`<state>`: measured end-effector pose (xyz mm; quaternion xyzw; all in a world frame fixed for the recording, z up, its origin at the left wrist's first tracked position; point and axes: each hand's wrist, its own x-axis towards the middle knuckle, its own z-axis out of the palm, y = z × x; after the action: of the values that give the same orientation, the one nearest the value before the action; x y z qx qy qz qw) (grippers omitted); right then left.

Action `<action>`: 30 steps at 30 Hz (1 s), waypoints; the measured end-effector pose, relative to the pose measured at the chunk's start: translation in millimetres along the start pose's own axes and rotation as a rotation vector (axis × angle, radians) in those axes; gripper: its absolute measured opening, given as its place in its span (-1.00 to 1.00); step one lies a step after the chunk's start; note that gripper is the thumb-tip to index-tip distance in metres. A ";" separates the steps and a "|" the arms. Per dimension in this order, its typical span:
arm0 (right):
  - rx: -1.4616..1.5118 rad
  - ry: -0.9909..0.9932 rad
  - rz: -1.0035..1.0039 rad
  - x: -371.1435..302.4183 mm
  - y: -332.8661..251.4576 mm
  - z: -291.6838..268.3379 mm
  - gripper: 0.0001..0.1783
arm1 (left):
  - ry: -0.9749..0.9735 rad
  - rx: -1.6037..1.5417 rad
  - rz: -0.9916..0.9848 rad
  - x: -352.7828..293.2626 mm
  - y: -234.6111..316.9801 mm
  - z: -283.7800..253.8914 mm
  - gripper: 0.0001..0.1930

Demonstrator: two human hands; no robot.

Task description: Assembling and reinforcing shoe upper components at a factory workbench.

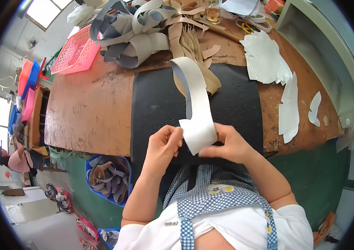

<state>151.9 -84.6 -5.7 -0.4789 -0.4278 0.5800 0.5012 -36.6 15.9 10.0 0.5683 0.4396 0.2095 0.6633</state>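
A long curved strip (200, 112), white on its face and grey on its other side, arches up from my hands above a black mat (156, 100). My right hand (231, 143) grips its near end, fingers at the right edge and thumb by the lower corner. Close against the strip's left edge, beside a pointed notch, my left hand (164, 143) is closed with fingers curled in. Whatever those fingers pinch is hidden. Beyond the strip's far end lies a bundle of tan strips (193, 50) on the mat's far edge.
Grey strips (137, 33) are heaped at the back beside a pink basket (75, 50). White cut pieces (266, 56) lie on the wooden table's right side, below a glass of amber liquid (212, 14) and scissors (247, 28). A machine frame (326, 54) borders the right. A blue bin (108, 179) holds scraps.
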 end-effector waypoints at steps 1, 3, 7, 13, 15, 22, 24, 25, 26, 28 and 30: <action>0.002 0.001 0.006 1.7 0.3 -1.4 -0.55 | -0.010 0.019 -0.066 2.7 -0.3 2.7 -0.69; 0.217 0.134 0.124 8.6 -1.1 -4.1 -0.63 | -0.024 -0.031 -0.093 4.5 -2.7 4.6 -0.72; 0.125 0.134 0.123 10.9 5.8 -2.7 -0.63 | -0.024 -0.137 -0.127 10.8 -11.9 5.5 -0.79; 0.056 0.179 0.195 20.3 18.1 -9.4 -0.71 | 0.295 0.489 0.516 2.5 -20.9 17.3 -0.84; 0.046 0.186 0.177 25.3 28.3 -8.3 -0.72 | 0.423 0.853 0.809 -3.4 -15.7 20.7 -0.86; 0.032 0.164 0.242 53.8 35.4 -6.5 -0.75 | -0.122 0.736 1.396 -42.1 1.8 40.0 -0.81; 0.127 0.114 0.281 50.5 30.9 -2.3 -0.71 | -0.159 0.688 1.204 -39.3 6.9 30.6 -0.82; 0.151 0.120 0.264 49.0 26.1 0.6 -0.68 | 0.022 0.736 1.018 -37.8 6.1 31.3 -0.84; 0.174 0.127 0.247 47.5 20.2 2.7 -0.64 | 0.197 0.773 0.827 -33.5 7.4 32.6 -0.85; 0.244 0.121 0.264 42.5 13.3 -1.2 -0.55 | 0.250 0.368 0.365 -7.1 14.8 26.2 -0.80; 0.351 0.087 0.332 33.9 14.7 -4.5 -0.50 | -0.024 -0.277 0.066 8.6 22.2 15.2 -0.67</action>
<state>152.4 -52.8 -25.2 -0.4729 -0.2142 0.6985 0.4926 -14.7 19.9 27.3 0.4877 0.3798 0.2830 0.7334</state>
